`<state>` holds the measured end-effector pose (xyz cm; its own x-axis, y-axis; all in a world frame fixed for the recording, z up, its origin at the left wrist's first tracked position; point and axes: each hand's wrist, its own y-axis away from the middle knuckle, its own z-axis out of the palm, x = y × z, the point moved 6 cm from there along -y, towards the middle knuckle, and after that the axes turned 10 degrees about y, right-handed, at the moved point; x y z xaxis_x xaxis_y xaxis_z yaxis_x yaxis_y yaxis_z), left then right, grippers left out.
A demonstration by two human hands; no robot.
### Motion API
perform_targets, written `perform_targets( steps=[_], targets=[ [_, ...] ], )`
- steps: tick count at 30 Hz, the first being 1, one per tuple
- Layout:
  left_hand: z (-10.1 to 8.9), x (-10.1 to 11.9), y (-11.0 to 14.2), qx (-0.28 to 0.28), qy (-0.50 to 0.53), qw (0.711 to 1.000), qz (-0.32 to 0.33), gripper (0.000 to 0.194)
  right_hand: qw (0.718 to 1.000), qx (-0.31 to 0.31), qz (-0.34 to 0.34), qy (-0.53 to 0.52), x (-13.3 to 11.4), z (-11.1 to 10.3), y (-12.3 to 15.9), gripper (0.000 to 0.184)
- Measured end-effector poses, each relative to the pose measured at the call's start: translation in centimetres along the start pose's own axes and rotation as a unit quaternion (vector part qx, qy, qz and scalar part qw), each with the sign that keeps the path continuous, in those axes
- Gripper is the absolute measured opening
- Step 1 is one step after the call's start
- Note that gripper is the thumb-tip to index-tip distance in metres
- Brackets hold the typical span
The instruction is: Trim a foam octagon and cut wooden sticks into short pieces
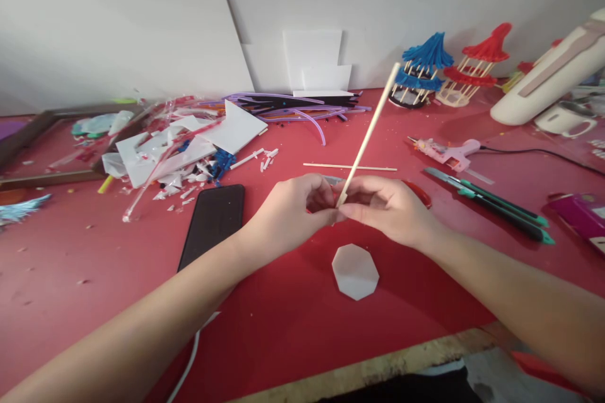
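My two hands meet above the red table (283,302). My right hand (387,211) pinches the lower end of a long thin wooden stick (371,129) that slants up and to the right. My left hand (293,211) is closed beside it, its fingertips touching the stick's base; something red shows between the fingers, too hidden to name. A white octagonal piece (355,271) lies flat on the table just below the hands. A second thin stick (350,167) lies flat behind them.
A black phone (212,221) lies left of my hands. Behind it is a heap of white scraps and plastic (174,148). Purple tubes (302,114), a glue gun (447,152), green-handled tools (491,203), blue (420,69) and red (477,63) pavilion models stand farther back.
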<state>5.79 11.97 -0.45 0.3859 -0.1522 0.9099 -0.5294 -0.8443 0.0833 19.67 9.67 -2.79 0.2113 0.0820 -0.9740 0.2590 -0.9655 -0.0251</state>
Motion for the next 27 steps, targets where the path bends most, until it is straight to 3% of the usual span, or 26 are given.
perform_targets(
  steps=[9, 13, 20, 27],
  targets=[
    [0.4, -0.4, -0.1, -0.021, -0.033, 0.999, 0.007, 0.026, 0.986, 0.094, -0.045, 0.129, -0.5, -0.9, 0.3, 0.016],
    [0.3, -0.3, -0.2, -0.007, -0.079, 0.996, 0.028, 0.025, 0.983, 0.080, -0.062, 0.154, -0.4, -0.6, 0.4, 0.012],
    [0.8, -0.3, -0.4, -0.031, -0.155, 0.987, 0.041, 0.024, 0.966, 0.058, -0.102, 0.232, -0.6, 0.2, 0.4, 0.011],
    [0.1, -0.2, -0.4, -0.065, -0.070, 0.992, 0.078, 0.043, 0.959, 0.057, -0.127, 0.245, -0.8, 0.6, 0.5, 0.011]
  ],
)
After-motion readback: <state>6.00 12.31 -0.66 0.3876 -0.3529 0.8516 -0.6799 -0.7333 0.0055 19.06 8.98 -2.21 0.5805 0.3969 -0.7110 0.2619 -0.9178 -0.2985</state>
